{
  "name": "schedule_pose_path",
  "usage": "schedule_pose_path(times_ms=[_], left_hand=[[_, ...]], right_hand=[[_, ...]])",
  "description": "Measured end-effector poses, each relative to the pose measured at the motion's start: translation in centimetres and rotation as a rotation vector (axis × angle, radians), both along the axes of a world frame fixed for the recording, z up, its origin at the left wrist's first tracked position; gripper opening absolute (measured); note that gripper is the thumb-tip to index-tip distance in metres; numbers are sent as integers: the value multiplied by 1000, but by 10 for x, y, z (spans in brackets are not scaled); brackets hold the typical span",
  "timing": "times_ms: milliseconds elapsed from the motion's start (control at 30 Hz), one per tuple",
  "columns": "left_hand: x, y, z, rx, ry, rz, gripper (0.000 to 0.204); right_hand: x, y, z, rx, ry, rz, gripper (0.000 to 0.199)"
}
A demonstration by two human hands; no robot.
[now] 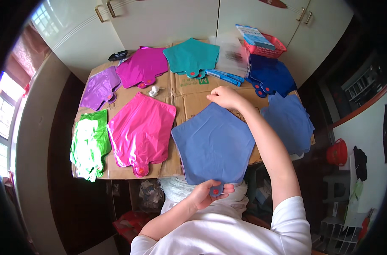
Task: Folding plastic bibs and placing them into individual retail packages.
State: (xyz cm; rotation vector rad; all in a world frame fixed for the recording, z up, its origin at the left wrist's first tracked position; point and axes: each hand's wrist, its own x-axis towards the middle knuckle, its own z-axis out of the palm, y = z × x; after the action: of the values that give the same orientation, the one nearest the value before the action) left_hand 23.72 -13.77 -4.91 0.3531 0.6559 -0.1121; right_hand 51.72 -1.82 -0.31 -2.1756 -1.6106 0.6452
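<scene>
Blue sheet [214,144], tab [216,192] held perhaps to steady it.
Our left grip [203,194] pinches the tab; our right grip [227,97], near the far corner, we cannot tell.

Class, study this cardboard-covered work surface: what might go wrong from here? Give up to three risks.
The blue-grey pentagon hangs past the cardboard's front edge, so it might slide if the left hand loosens on its tab.
The shiny green sheet pokes over that edge too; a brush could drag it off.
The blue packet sits tilted on the red basket and may slip.
</scene>
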Motion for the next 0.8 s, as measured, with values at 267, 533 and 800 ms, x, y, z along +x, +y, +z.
schedule_pose_path(times_ms=[267,533,800], left_hand=[[3,1,2,-32,-52,31,38],[10,3,11,1,4,76,35],[20,7,35,-23,19,77,28]], right_hand=[[-2,6,-8,81,56,-55,32],[4,6,-12,115,115,-43,30],[11,9,-3,54,92,-48,25]])
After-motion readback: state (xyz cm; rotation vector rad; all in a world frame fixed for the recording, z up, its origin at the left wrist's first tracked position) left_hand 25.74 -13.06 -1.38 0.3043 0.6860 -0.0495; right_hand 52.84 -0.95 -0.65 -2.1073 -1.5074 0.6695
